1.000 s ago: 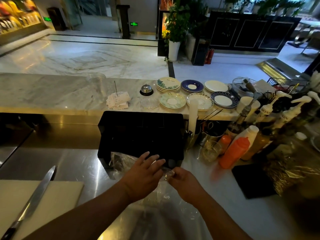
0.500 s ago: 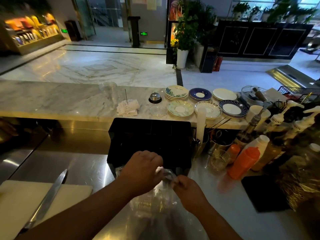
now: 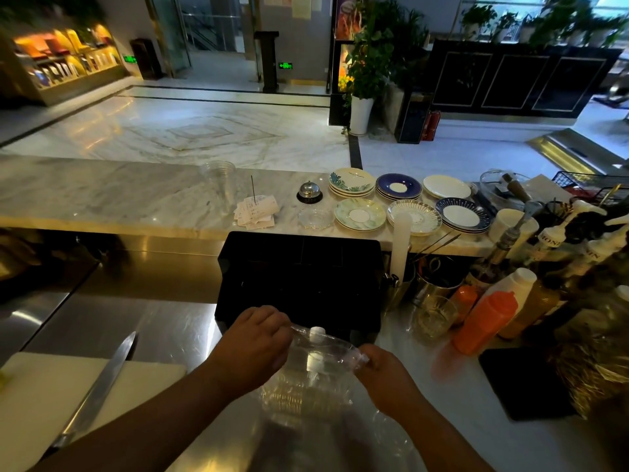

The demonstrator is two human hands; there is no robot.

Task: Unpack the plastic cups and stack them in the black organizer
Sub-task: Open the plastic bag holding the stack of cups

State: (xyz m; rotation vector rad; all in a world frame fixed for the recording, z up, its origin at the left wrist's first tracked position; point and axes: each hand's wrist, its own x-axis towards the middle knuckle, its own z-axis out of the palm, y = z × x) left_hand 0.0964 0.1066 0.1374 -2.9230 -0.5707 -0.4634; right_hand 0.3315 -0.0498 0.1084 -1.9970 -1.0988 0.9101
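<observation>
Left hand is gripping the near-left end of the clear plastic wrapper; right hand is pinching its right edge. Both are closed on the film and pulling it apart over the sleeve of plastic cups, which is lying between the hands and slightly below them on the steel worktop.

Handling, as a judgement: the cups are looking very light, thin-walled and slick, nested tight, so they are likely crushing if squeezed mid-wall. Better taking hold around the stacked rims or cradling the whole sleeve. The film is soft, stretchy and clingy, and is probably tearing unevenly.

Left of the left hand, a knife is lying on a white cutting board, well apart from the cups. Just beyond the hands the black organizer is standing open-topped; its compartments are too dark to read. Right of the right hand, an orange squeeze bottle and other bottles are crowding the worktop. Farther out, a marble ledge is carrying saucers and a service bell, with a marble-floored lobby beyond.
</observation>
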